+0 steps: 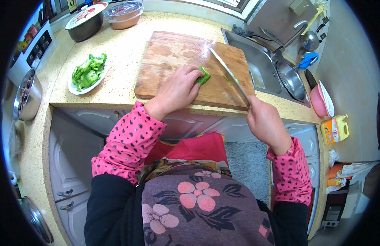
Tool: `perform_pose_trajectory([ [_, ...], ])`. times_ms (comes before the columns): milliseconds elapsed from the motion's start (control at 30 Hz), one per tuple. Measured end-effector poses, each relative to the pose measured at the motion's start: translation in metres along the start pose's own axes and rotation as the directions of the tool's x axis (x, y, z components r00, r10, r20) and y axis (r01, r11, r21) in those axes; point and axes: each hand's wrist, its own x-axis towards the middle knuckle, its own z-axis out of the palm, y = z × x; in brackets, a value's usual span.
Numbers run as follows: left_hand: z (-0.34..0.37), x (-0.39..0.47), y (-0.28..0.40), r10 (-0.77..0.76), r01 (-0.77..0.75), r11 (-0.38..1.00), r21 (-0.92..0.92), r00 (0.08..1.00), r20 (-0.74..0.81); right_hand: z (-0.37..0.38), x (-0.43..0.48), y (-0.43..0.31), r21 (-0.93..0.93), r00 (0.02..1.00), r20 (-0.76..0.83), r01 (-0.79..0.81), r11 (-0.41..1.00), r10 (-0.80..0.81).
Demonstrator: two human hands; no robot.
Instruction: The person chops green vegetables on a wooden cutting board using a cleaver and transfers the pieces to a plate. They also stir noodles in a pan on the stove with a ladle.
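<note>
My left hand [181, 88] rests on a wooden cutting board [174, 46], its fingers closed over a piece of green vegetable [204, 77] with bumpy skin, perhaps bitter melon or cucumber. Part of that piece is hidden under the fingers. My right hand [265, 121] grips the handle of a kitchen knife [228, 70] at the board's right front edge. The blade, seen nearly edge-on, slants up and left across the board, to the right of the held piece and apart from it. Small green slices [234, 79] lie beside the blade, partly hidden by it.
Left of the board stands a white plate [73, 90] of cut green vegetable [88, 73]. A lidded pot [85, 26] and a film-covered bowl [123, 17] are behind. A steel sink [260, 67] adjoins the board's right side, with a steel pan [290, 78] at its edge.
</note>
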Motion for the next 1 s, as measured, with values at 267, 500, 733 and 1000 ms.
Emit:
perform_pose_trajectory([
  [267,-0.003,-0.001,0.002,-0.023,0.022,0.999,0.034,0.999,0.027,0.003,-0.014,-0.027,-0.005,0.993,0.052,0.105,0.994,-0.105],
  [500,-0.005,0.000,0.005,-0.054,0.053,0.998,0.028,0.997,0.048,-0.004,-0.016,-0.034,0.034,0.991,0.112,0.070,0.997,-0.073],
  [733,-0.005,0.001,0.007,-0.023,0.023,1.000,0.011,1.000,0.017,0.003,-0.008,-0.034,0.031,0.991,0.107,0.072,0.997,-0.075],
  [1000,-0.004,-0.003,0.005,-0.010,0.011,1.000,0.026,1.000,-0.019,0.006,0.020,-0.041,-0.046,0.980,0.096,0.178,0.983,-0.173],
])
